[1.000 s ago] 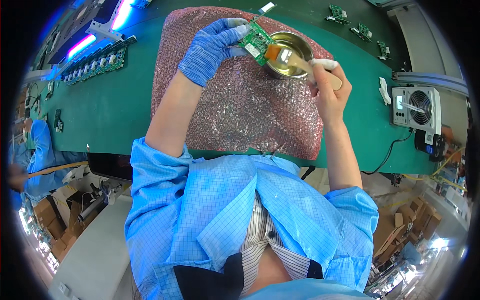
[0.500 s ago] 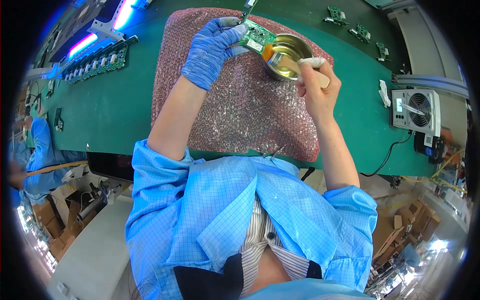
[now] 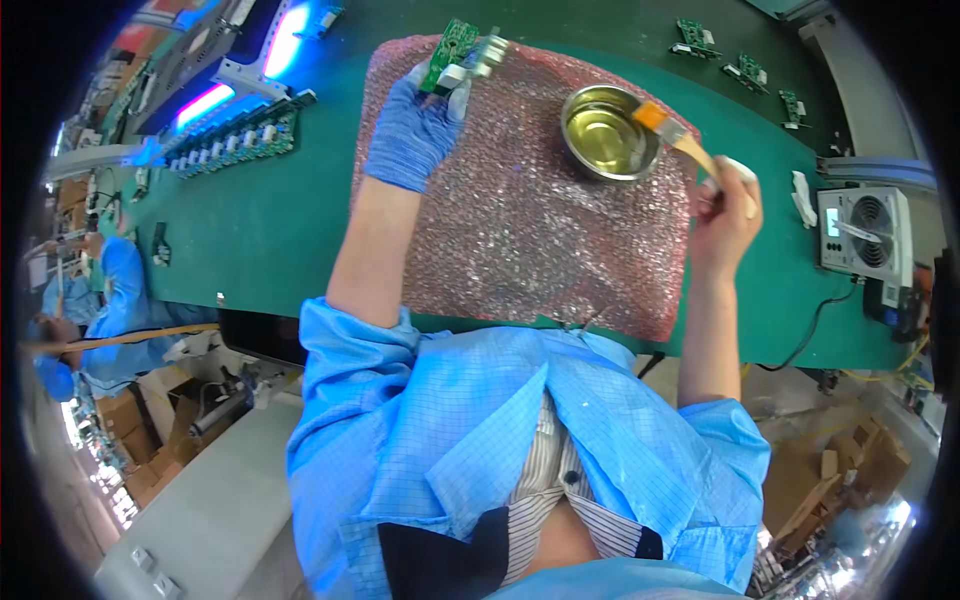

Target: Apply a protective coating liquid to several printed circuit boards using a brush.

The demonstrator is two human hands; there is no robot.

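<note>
My left hand [image 3: 413, 135], in a blue knitted glove with pale fingertips, grips a green circuit board [image 3: 452, 52] by its lower end. White connectors line one side of the board, which is tilted up over the far left part of the pink bubble wrap [image 3: 520, 230]. My right hand [image 3: 728, 215] is bare, with white wraps on some fingers. It is closed round the wooden handle of a flat brush [image 3: 668, 124]. The brush's orange bristles lie over the right rim of a round metal bowl [image 3: 612, 172] holding yellowish liquid. Bowl and board are well apart.
A row of joined boards [image 3: 235, 140] lies at the left by a lit purple lamp [image 3: 205, 105]. Several small boards [image 3: 745, 72] sit far right. A white fan unit [image 3: 865, 230] stands at the right edge with a cable. Another person's blue sleeve [image 3: 120, 285] shows far left.
My right hand has drawn the brush away to the right, from the bowl's left side to its right rim. The board in my left hand has moved left of the bowl and turned more upright.
</note>
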